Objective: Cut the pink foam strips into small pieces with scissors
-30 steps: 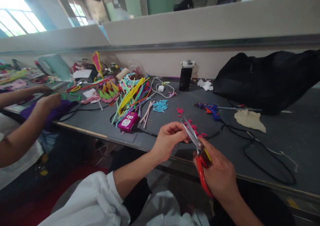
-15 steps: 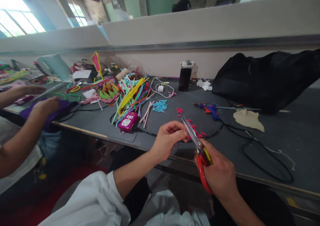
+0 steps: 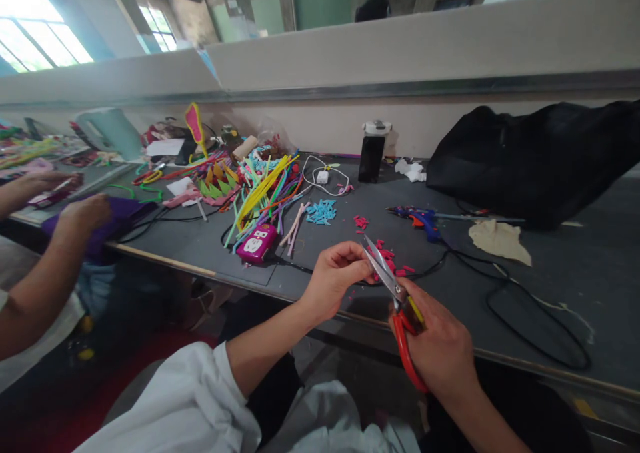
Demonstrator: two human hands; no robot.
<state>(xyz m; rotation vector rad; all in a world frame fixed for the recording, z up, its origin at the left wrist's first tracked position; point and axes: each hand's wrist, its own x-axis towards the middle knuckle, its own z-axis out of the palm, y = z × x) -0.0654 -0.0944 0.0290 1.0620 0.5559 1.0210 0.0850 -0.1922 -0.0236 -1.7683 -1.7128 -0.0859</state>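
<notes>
My right hand [image 3: 440, 339] grips a pair of scissors [image 3: 386, 274] with red and yellow handles, its blades pointing up and left. The blades stand slightly apart beside the fingertips of my left hand [image 3: 336, 279]. Those fingers are pinched together; whatever sits between them is too small to make out. Short pink-red pieces [image 3: 390, 259] lie on the table just behind the blades, with a smaller cluster of pink pieces [image 3: 361, 222] further back. A pile of short blue pieces [image 3: 321, 211] lies beyond my left hand.
Left of centre are a magenta box [image 3: 257, 243] and a heap of coloured pipe cleaners [image 3: 265, 186]. A dark bottle [image 3: 373, 153] stands at the back. On the right lie a blue glue gun [image 3: 425, 225], a black cable [image 3: 493, 293] and a black bag [image 3: 530, 159]. A co-worker's hands [image 3: 87, 213] handle purple material.
The scissor blades have parted slightly near my left fingertips. My left hand has hardly moved. At the far left, the co-worker's hands have shifted to the left.
</notes>
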